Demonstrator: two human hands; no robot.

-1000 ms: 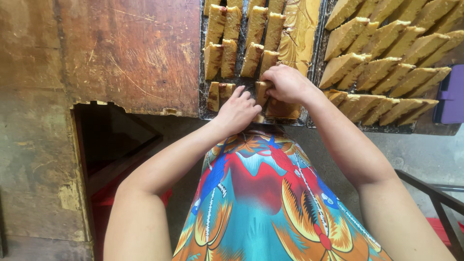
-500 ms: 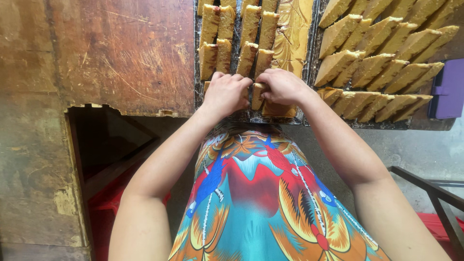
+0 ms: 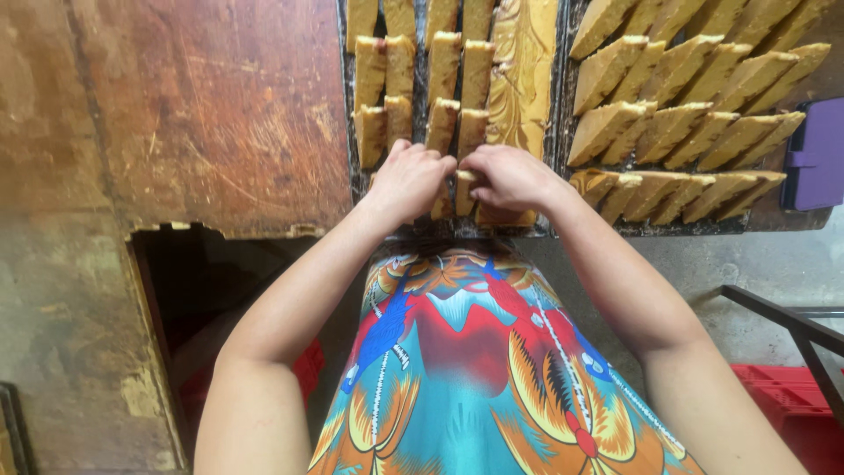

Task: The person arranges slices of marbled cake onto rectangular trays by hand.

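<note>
Both hands rest at the near edge of a dark tray [image 3: 345, 105] lined with upright tan rectangular bars [image 3: 444, 62]. My left hand [image 3: 407, 180] is curled over the bars in the nearest row. My right hand [image 3: 510, 179] sits beside it, fingers pinching a bar [image 3: 464, 185] between the two hands. An uncut golden slab [image 3: 525, 75] lies along the tray's right side, just beyond my right hand. What lies under either palm is hidden.
A second tray [image 3: 703, 227] to the right holds several slanted tan bars [image 3: 694, 97]. A purple object [image 3: 818, 154] lies at the far right. A worn wooden tabletop [image 3: 202, 105] spreads left, with a dark opening [image 3: 220, 308] below. A red crate [image 3: 791, 405] and metal bar [image 3: 791, 321] sit lower right.
Both hands have drawn closer together at the near row of bars; the left hand shifted right and up onto the bars, meeting the right hand.
</note>
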